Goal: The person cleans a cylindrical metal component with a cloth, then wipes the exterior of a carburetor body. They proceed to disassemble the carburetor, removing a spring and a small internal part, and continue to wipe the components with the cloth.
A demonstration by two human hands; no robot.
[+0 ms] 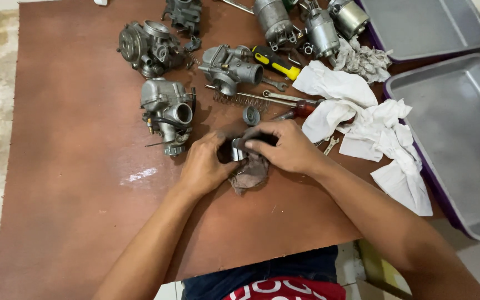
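Brown and scuffed, the table (73, 222) fills most of the view, with pale floor along its left edge. Near the middle of the table, both hands close around a small metal cylinder (236, 151). The left hand (205, 164) cups it from the left, and the right hand (284, 145) pinches it from the right. A dirty grey rag (249, 175) lies bunched under the part and touches both hands. Just left of the left hand sits a carburetor (166, 113), and two more carburetors (150, 46) (230, 66) lie toward the far edge. A long spring (244, 100) and a yellow-handled screwdriver (276, 62) lie beyond the hands. White cloths (362, 128) spread toward the right edge, beside two grey trays (456, 128).
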